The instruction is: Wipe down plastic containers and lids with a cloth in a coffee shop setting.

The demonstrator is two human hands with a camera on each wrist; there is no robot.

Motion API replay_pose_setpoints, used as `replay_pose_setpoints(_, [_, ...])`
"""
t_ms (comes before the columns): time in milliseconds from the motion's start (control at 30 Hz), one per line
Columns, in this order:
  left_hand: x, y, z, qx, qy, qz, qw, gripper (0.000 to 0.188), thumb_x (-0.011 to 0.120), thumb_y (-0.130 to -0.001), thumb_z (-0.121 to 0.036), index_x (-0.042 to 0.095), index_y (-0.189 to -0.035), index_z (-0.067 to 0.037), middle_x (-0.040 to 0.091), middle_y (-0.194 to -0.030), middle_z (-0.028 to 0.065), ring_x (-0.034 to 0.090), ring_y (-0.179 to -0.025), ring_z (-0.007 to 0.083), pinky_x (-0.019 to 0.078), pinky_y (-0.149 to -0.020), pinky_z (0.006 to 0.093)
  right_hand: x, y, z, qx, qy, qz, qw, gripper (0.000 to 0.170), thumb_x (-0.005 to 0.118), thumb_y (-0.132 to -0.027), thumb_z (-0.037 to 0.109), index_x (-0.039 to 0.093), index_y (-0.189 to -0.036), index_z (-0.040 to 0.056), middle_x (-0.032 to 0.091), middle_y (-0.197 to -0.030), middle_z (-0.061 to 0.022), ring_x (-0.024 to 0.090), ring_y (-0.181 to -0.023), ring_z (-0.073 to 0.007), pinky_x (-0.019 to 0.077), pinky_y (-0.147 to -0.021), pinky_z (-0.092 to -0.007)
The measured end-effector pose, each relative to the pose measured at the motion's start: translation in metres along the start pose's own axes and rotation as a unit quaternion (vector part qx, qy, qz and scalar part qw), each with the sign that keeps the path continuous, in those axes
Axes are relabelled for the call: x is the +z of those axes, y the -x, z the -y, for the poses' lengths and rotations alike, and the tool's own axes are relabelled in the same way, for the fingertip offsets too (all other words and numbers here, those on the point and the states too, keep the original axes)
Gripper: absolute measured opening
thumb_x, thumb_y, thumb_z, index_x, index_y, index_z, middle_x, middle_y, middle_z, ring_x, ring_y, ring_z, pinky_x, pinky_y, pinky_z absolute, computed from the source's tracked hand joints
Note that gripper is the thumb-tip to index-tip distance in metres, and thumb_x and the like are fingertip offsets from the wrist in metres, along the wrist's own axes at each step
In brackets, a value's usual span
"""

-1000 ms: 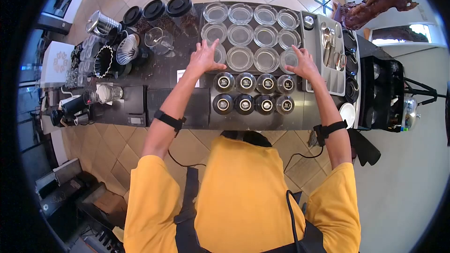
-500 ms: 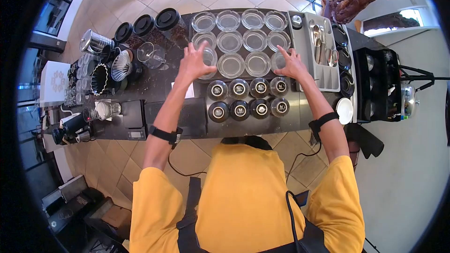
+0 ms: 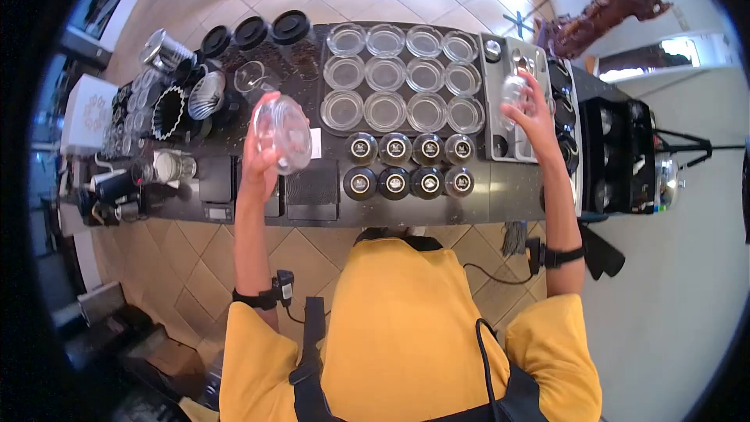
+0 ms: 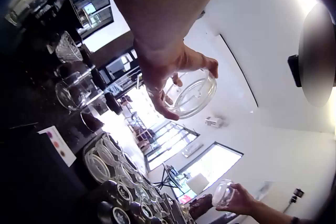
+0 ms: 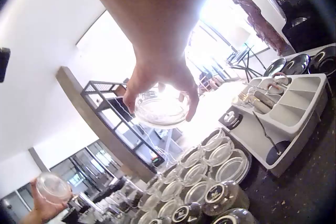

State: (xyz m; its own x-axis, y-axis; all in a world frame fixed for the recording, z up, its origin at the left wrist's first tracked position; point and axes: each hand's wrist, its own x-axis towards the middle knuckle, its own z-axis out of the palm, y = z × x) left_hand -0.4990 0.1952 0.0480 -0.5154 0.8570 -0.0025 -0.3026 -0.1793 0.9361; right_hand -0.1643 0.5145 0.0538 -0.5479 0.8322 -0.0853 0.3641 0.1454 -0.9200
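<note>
My left hand (image 3: 259, 148) grips a round clear glass dish (image 3: 287, 131) by its sides, raised left of the dish tray. In the left wrist view the fingers and thumb curl round its rim. My right hand (image 3: 536, 121) holds a second clear glass dish (image 3: 513, 91), over the cutlery tray in the head view. The right wrist view shows thumb and fingers on opposite sides of that dish (image 5: 163, 112). Between the hands, rows of similar glass dishes (image 3: 385, 74) sit on a dark tray (image 3: 326, 121).
Two rows of dark jars with round labels (image 3: 396, 148) stand before the dishes. Right is a grey cutlery tray (image 3: 500, 148) with utensils. Left are black-lidded canisters (image 3: 291, 27), a glass pitcher (image 3: 251, 78), ribbed drippers (image 3: 207, 95) and a scale (image 3: 219, 211).
Both hands were at the outer front dishes on the tray. Each has since lifted a glass dish and moved outward, the left to the left, the right to the right.
</note>
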Motion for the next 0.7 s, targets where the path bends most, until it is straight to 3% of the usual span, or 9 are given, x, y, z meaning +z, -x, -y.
replay_pose_setpoints(33, [0.001, 0.014, 0.0, 0.011, -0.002, -0.013, 1.0, 0.101, 0.08, -0.063, -0.045, 0.033, -0.145, -0.009, 0.054, -0.125, 0.0123, 0.057, -0.115, 0.0244, 0.0528, -0.088, 0.0375, -0.001, 0.01, 0.005, -0.011, 0.0, 0.012, 1.0, 0.087, 0.082, -0.071, 0.028, 0.036, -0.146, 0.0199, 0.048, -0.124, -0.0117, 0.055, -0.106, -0.0229, 0.0493, -0.089, -0.0359])
replay_pose_setpoints(100, [0.001, 0.045, 0.005, 0.013, 0.068, -0.015, 0.997, 0.104, 0.081, -0.063, -0.046, 0.03, -0.146, -0.01, 0.055, -0.126, 0.0137, 0.058, -0.116, 0.0271, 0.054, -0.087, 0.0386, -0.001, 0.031, 0.01, -0.018, -0.18, 0.05, 0.982, 0.088, 0.08, -0.073, 0.027, 0.034, -0.148, 0.018, 0.049, -0.121, -0.0075, 0.055, -0.098, -0.015, 0.0498, -0.082, -0.0284])
replay_pose_setpoints(167, [0.009, 0.077, 0.009, 0.025, 0.09, -0.045, 0.995, 0.105, 0.081, -0.062, -0.046, 0.029, -0.146, -0.011, 0.054, -0.128, 0.0145, 0.058, -0.116, 0.0289, 0.0563, -0.085, 0.0384, 0.008, 0.055, 0.025, -0.01, -0.251, 0.102, 0.963, 0.092, 0.081, -0.072, 0.031, 0.033, -0.148, 0.0156, 0.048, -0.118, -0.0061, 0.054, -0.096, -0.014, 0.0501, -0.079, -0.0274])
replay_pose_setpoints(300, [0.038, 0.155, 0.013, 0.067, 0.094, -0.078, 0.99, 0.107, 0.082, -0.061, -0.048, 0.028, -0.146, -0.014, 0.053, -0.129, 0.0137, 0.057, -0.117, 0.0284, 0.0562, -0.085, 0.0389, 0.031, 0.086, 0.022, -0.01, -0.282, 0.227, 0.932, 0.104, 0.085, -0.065, 0.044, 0.03, -0.149, 0.0156, 0.047, -0.128, -0.0055, 0.054, -0.112, -0.0185, 0.0503, -0.085, -0.031])
replay_pose_setpoints(400, [0.065, 0.222, 0.021, 0.091, 0.081, -0.14, 0.983, 0.104, 0.081, -0.063, -0.048, 0.029, -0.146, -0.014, 0.053, -0.128, 0.0117, 0.058, -0.115, 0.0254, 0.0534, -0.087, 0.0377, 0.049, 0.108, 0.022, -0.019, -0.283, 0.343, 0.896, 0.107, 0.086, -0.063, 0.045, 0.03, -0.149, 0.0153, 0.046, -0.132, -0.0053, 0.051, -0.119, -0.0208, 0.0484, -0.091, -0.0345])
replay_pose_setpoints(633, [0.123, 0.385, 0.044, 0.166, 0.013, -0.307, 0.937, 0.101, 0.08, -0.066, -0.048, 0.031, -0.146, -0.011, 0.051, -0.129, 0.0083, 0.051, -0.121, 0.0212, 0.0417, -0.102, 0.0368, 0.108, 0.17, 0.032, -0.059, -0.234, 0.512, 0.825, 0.108, 0.088, -0.061, 0.044, 0.031, -0.148, 0.0122, 0.047, -0.13, -0.0055, 0.049, -0.12, -0.0218, 0.0433, -0.099, -0.0377])
replay_pose_setpoints(700, [0.135, 0.437, 0.056, 0.184, -0.003, -0.368, 0.911, 0.102, 0.081, -0.065, -0.046, 0.031, -0.146, -0.011, 0.052, -0.129, 0.0091, 0.053, -0.12, 0.0229, 0.0436, -0.101, 0.0385, 0.128, 0.193, 0.038, -0.053, -0.212, 0.573, 0.79, 0.1, 0.082, -0.066, 0.03, 0.031, -0.149, 0.0084, 0.047, -0.131, -0.0071, 0.05, -0.12, -0.0222, 0.0373, -0.105, -0.0347])
